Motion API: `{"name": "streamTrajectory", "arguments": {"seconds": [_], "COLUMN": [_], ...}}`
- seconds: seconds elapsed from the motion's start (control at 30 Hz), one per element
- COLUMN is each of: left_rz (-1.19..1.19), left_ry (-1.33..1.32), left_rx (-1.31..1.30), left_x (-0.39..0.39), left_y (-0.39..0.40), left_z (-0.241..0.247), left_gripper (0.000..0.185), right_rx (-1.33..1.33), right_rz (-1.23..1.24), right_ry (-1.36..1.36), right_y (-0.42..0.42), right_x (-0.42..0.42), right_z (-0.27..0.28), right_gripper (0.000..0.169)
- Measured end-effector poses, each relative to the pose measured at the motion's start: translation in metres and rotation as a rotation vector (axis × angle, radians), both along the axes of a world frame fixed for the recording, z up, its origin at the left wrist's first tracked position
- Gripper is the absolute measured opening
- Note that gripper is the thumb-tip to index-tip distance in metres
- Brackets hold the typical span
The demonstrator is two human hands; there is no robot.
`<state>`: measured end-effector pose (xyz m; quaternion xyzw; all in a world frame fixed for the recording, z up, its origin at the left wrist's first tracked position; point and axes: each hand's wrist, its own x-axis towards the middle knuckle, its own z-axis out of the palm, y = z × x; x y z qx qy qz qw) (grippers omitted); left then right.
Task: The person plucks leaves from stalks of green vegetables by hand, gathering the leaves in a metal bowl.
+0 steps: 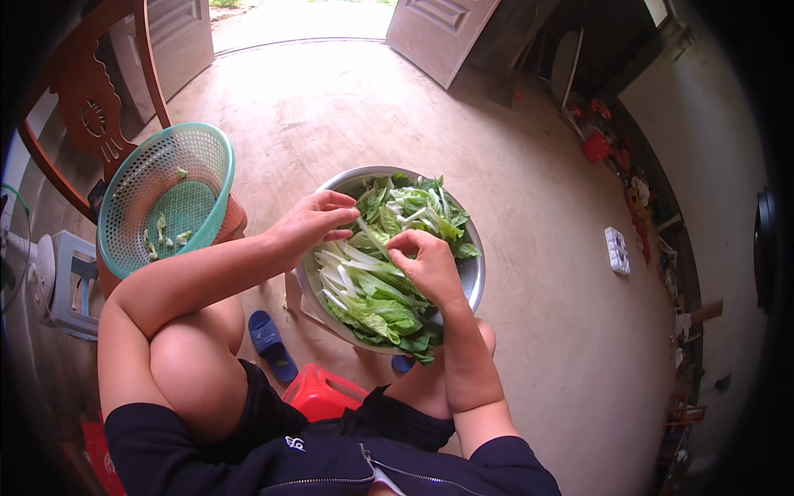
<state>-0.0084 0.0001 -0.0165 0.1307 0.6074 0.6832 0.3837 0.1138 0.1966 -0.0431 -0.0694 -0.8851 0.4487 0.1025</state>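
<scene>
A wide metal basin sits in front of my knees, heaped with green leafy vegetables that have long white stalks. Over the left part of the basin is my left hand, its thumb and fingertips at the upper end of a pale leaf stalk. My right hand pinches the lower end of that same stalk between thumb and forefinger, above the heap. Torn leaves and stalk pieces lie at the basin's far side; longer whole leaves lie nearer me.
A green plastic colander with a few vegetable scraps rests on a carved wooden chair at the left. Below are a blue slipper and a red plastic stool. A white tray lies on the floor at the right.
</scene>
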Motion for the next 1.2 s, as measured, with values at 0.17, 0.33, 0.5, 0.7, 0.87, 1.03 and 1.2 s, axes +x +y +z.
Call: {"name": "streamTrajectory", "arguments": {"seconds": [0.17,0.33,0.5,0.7,0.87,1.03,1.2], "left_rz": [-0.118,-0.245,-0.243,-0.317,-0.385,-0.406,-0.368], "left_ry": [-0.120,-0.153,-0.049,0.035,0.117,0.212,0.196], "left_rx": [0.027,0.032,-0.006,-0.025,-0.103,-0.107,-0.141], "left_x": [-0.004,0.004,0.003,0.003,0.000,0.008,0.007], "left_y": [-0.003,-0.001,-0.002,0.000,-0.004,0.000,0.000], "left_z": [-0.005,0.002,0.000,0.002,0.001,0.012,0.011], "left_gripper": [0.041,0.038,0.040,0.033,0.028,0.028,0.023], "right_rx": [-0.090,-0.148,-0.512,-0.729,-0.653,-0.743,-0.682], "right_rz": [-0.029,0.221,0.293,0.102,0.046,0.095,0.110], "right_ry": [0.183,0.332,0.191,0.149,0.102,0.115,0.143], "right_y": [-0.015,-0.027,-0.023,-0.013,-0.012,-0.017,-0.021], "right_x": [0.000,-0.001,0.001,-0.006,-0.007,-0.003,-0.003], "right_z": [0.024,0.020,0.015,0.004,0.005,0.007,0.008], "right_gripper": [0.022,0.030,0.036,0.040,0.030,0.025,0.028]}}
